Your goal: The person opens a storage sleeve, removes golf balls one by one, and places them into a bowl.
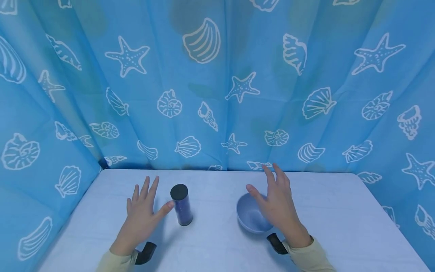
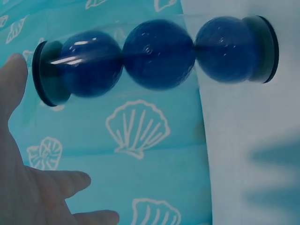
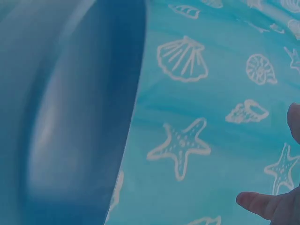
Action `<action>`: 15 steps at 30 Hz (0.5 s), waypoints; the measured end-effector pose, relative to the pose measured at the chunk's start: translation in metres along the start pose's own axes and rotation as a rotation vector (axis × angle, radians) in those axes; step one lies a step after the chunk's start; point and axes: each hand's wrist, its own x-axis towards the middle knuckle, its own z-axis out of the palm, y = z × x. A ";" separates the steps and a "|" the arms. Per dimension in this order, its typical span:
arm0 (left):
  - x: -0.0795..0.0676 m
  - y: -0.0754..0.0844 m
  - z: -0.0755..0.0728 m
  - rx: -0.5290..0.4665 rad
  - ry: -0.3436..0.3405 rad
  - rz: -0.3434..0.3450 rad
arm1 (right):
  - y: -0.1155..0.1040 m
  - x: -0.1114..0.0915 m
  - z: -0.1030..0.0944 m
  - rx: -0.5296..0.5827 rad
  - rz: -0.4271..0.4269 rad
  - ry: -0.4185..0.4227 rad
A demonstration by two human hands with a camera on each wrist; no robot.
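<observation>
A clear tube (image 1: 184, 209) with dark end caps stands upright on the table, left of centre. In the left wrist view three blue balls (image 2: 159, 55) show inside it, one above another along its length. My left hand (image 1: 140, 217) is just left of the tube with fingers spread, its thumb close to the cap; no grip is made. Right of centre sits a blue bowl (image 1: 249, 213), its hollow facing up. Over its right side hovers my right hand (image 1: 279, 206), fingers extended and holding nothing. That hand hides part of the bowl's rim; the bowl's wall (image 3: 84, 122) fills the left of the right wrist view.
A white-covered table (image 1: 217, 249) lies beneath both things. Behind it and at both sides hangs a blue curtain (image 1: 210, 79) printed with white shells and starfish, meeting the table's back edge. Black wrist mounts (image 1: 146, 253) stick out below the hands.
</observation>
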 end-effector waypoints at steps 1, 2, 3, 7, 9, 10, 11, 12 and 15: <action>0.000 -0.001 0.002 -0.003 0.002 0.000 | -0.004 0.000 0.003 0.011 0.000 -0.006; 0.000 -0.002 0.004 -0.005 0.003 0.003 | -0.007 0.001 0.006 0.021 0.000 -0.011; 0.000 -0.002 0.006 -0.008 0.004 0.004 | -0.011 0.001 0.009 0.030 -0.002 -0.016; 0.000 -0.004 0.013 -0.012 0.000 0.003 | -0.026 0.001 0.021 0.084 -0.020 -0.018; 0.000 -0.003 0.015 -0.027 0.007 0.012 | -0.033 0.001 0.027 0.117 -0.029 -0.016; 0.000 -0.003 0.016 -0.031 0.012 0.017 | -0.037 0.000 0.029 0.138 -0.031 -0.015; 0.000 -0.002 0.018 -0.038 0.014 0.020 | -0.041 0.000 0.032 0.156 -0.034 -0.012; 0.000 -0.002 0.018 -0.044 0.013 0.020 | -0.044 -0.001 0.034 0.167 -0.032 -0.011; -0.001 0.000 0.019 -0.037 -0.002 0.010 | -0.054 -0.001 0.040 0.198 -0.023 -0.027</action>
